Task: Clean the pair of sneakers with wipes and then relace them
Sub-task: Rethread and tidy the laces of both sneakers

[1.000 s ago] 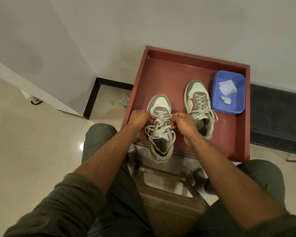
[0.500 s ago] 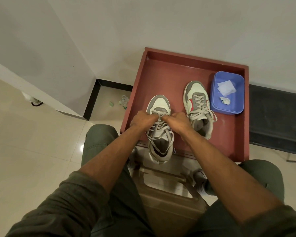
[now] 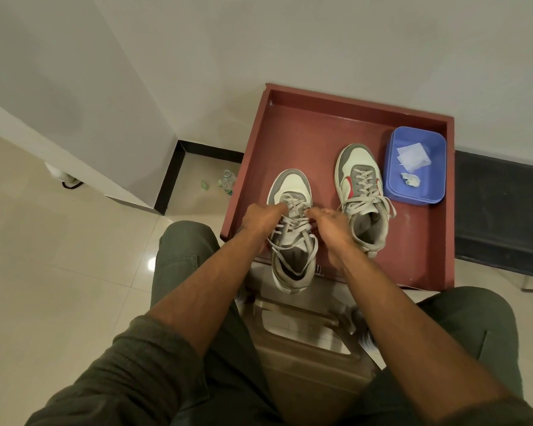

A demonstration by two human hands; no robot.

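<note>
Two grey-and-white sneakers stand on a dark red tray [image 3: 320, 133], toes pointing away from me. The left sneaker [image 3: 293, 186] has its heel over the tray's near edge, and its grey lace [image 3: 290, 241] lies loose across the tongue. My left hand [image 3: 260, 218] pinches the lace at the left eyelets. My right hand [image 3: 333, 224] pinches the lace on the right side. The right sneaker [image 3: 359, 173] stands beside it, laced, with loose ends hanging over its sides. A flat white wipe [image 3: 413, 153] and a crumpled wipe [image 3: 410, 179] lie in a blue tub [image 3: 391, 167].
The blue tub sits at the tray's right side against its rim. A beige stool [image 3: 305, 342] stands between my knees under the tray's near edge. A small bottle [image 3: 227, 179] and litter lie on the tiled floor at the left, near the wall corner.
My hands came together over the lower eyelets, then shifted slightly toward the toe and apart, still working the lace. The right sneaker and the tub have not moved.
</note>
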